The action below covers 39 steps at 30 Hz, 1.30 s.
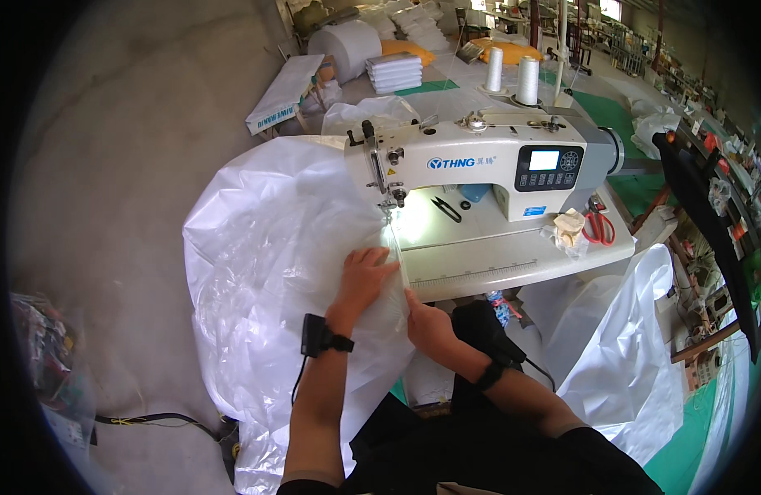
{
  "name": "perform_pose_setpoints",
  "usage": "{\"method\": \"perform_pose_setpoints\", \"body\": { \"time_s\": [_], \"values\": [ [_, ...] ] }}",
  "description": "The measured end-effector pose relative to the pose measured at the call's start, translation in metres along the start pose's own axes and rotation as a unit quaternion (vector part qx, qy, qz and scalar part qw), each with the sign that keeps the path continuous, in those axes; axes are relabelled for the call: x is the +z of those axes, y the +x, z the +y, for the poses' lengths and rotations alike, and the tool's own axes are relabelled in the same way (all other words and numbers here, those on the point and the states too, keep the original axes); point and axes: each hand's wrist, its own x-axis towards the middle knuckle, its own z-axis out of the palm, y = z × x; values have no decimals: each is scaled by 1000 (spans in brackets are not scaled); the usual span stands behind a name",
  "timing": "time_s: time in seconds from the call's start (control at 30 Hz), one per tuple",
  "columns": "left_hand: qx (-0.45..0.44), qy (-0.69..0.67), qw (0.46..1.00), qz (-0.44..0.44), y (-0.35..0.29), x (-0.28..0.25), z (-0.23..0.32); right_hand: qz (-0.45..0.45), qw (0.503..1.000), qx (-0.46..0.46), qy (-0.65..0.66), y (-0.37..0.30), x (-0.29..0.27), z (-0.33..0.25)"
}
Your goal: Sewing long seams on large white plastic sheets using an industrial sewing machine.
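Observation:
A large sheet of translucent white plastic (265, 223) is bunched over the left of the sewing machine (471, 161) and hangs toward my lap. Its straight edge runs from under the lit needle area toward me. My left hand (366, 279) lies on the sheet, fingers spread, just short of the presser foot (387, 206). Lower down, my right hand (431, 327) is closed on the sheet's edge beside the front of the machine bed; its index finger points along that edge. The fingers' undersides are hidden.
Black thread snips (446, 209) lie on the machine bed, with red-handled scissors (598, 229) farther right. Two white thread cones (527, 81) stand behind the machine. More white plastic (624, 355) hangs at the right. A large white roll (345, 49) and folded stacks (394, 73) sit behind.

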Motion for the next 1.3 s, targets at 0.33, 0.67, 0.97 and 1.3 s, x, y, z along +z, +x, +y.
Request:
{"method": "perform_pose_setpoints", "body": {
  "time_s": [0.33,0.67,0.97,1.3],
  "values": [
    [-259,69,963,14,-100,-48,-84,26,987,-64,-147,22,23,-15],
    [-368,-76,926,-35,-47,-60,-112,-33,974,-27,-221,80,7,-33],
    [-405,-94,906,-78,-9,-40,-153,12,974,-46,-223,126,9,-10],
    [-188,-68,979,28,-5,-62,-50,6,990,-130,50,83,-18,-5]
  ]
}}
